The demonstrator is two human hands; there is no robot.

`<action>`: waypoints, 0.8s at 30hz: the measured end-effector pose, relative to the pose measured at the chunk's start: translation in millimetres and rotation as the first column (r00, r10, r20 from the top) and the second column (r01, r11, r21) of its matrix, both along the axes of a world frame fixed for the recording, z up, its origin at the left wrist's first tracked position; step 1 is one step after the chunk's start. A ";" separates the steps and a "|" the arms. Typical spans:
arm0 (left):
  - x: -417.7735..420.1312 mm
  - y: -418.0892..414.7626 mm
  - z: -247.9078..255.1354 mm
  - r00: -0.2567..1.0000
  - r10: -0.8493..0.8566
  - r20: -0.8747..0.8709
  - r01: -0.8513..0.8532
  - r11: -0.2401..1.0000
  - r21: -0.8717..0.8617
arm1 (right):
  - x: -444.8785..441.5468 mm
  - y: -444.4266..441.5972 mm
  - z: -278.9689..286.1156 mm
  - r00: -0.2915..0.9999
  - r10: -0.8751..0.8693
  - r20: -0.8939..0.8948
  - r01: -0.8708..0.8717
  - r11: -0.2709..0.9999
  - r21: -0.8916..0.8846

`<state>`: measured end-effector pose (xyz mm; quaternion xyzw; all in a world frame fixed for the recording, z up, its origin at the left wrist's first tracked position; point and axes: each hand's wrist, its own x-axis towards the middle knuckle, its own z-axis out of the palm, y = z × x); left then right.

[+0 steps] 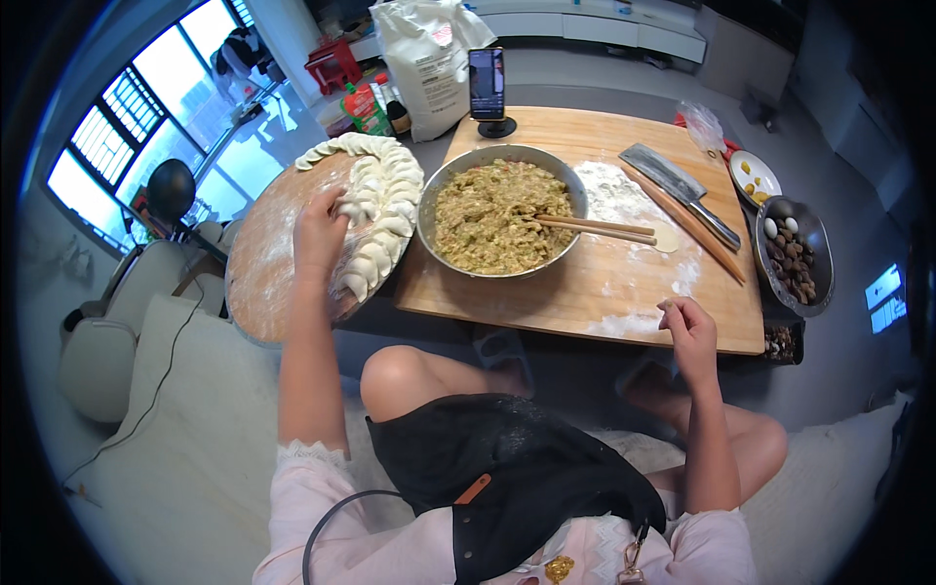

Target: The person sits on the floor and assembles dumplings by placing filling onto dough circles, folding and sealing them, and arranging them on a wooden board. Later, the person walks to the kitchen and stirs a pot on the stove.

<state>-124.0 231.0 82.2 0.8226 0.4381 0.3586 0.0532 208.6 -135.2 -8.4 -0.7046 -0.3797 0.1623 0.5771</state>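
Note:
My left hand [320, 230] is over the round wooden board [263, 241] at the left, its fingertips closed around the near end of a white dumpling [358, 212]. Beside it, rows of folded dumplings [398, 197] curve along the board's right side. My right hand [691, 333] hovers at the front right edge of the rectangular wooden board [512, 300], fingers curled in with nothing visible in them. Between the hands stands a metal bowl [428, 238] of minced filling [501, 212]. Wooden chopsticks [607, 228] rest in it, their ends above a flat dough wrapper [667, 239].
White flour [614, 191] lies near a wooden rolling pin [691, 230] and a cleaver [665, 172]. A phone on a stand [488, 84] and a flour bag [431, 66] are at the back. Right of the board are a plate [768, 172] and a basin [823, 256] with eggs and brown roundish items.

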 end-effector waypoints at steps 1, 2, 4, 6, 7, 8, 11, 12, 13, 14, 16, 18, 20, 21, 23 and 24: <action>3.0 10.6 -7.7 0.997 0.039 -0.062 -0.043 0.997 -0.064 | 7.7 -5.6 -3.8 1.000 -0.027 0.017 0.027 0.999 -0.044; 0.7 18.4 -12.4 0.997 0.033 -0.071 -0.037 0.998 -0.052 | 14.7 -3.9 -8.8 0.998 -0.043 0.052 0.045 0.998 -0.046; 2.6 23.4 -30.9 0.998 -0.024 -0.051 0.020 0.997 -0.078 | 30.8 -3.0 -16.0 0.992 -0.096 0.087 0.105 0.989 -0.108; -10.4 38.8 -44.6 0.999 -0.041 -0.030 0.037 0.993 -0.114 | 44.7 8.0 -17.4 0.977 -0.111 0.183 0.124 0.990 -0.062; -16.5 45.6 -49.5 0.999 -0.020 -0.041 0.015 0.993 -0.120 | 52.5 15.4 -15.1 0.975 -0.116 0.191 0.133 0.988 -0.079; -11.2 39.5 -46.7 0.997 -0.020 -0.070 0.010 0.990 -0.143 | 62.2 21.8 -14.8 0.964 -0.144 0.223 0.167 0.982 -0.088; -5.3 15.7 -25.2 0.993 -0.017 -0.114 0.004 0.994 -0.107 | 101.3 42.6 -16.8 0.913 -0.100 0.395 0.162 0.979 -0.127; -3.9 5.0 -18.5 0.996 -0.025 -0.090 0.019 0.998 -0.065 | 111.1 52.1 -18.9 0.891 -0.094 0.445 0.163 0.979 -0.120; -2.2 -6.0 -11.3 0.997 -0.030 -0.066 0.029 0.999 -0.024 | 119.5 60.9 -22.2 0.866 -0.084 0.493 0.160 0.980 -0.114; 4.6 -19.4 -4.7 0.997 -0.070 0.018 0.070 0.997 0.040 | 127.5 68.7 -25.1 0.850 -0.086 0.520 0.206 0.962 -0.178; 34.2 -74.8 14.5 0.958 -0.233 0.169 0.225 0.972 0.067 | 141.3 81.5 -34.4 0.818 -0.072 0.571 0.292 0.907 -0.304; 55.8 -129.8 28.8 0.889 -0.403 0.218 0.381 0.914 0.135 | 138.0 91.5 -28.6 0.819 -0.003 0.573 0.312 0.841 -0.442; 74.3 -168.2 24.8 0.804 -0.558 0.206 0.538 0.830 0.147 | 139.5 95.2 -26.5 0.819 0.048 0.572 0.316 0.794 -0.519; 82.8 -182.3 19.0 0.762 -0.609 0.219 0.599 0.792 0.115 | 139.2 94.2 -25.1 0.829 0.027 0.559 0.311 0.807 -0.502; 102.0 -207.2 18.4 0.677 -0.696 0.240 0.719 0.695 -0.011 | 133.7 91.1 -21.3 0.850 -0.009 0.526 0.298 0.833 -0.467; 108.4 -215.0 12.1 0.642 -0.688 0.337 0.758 0.636 -0.146 | 129.0 91.0 -18.1 0.856 -0.017 0.517 0.276 0.860 -0.429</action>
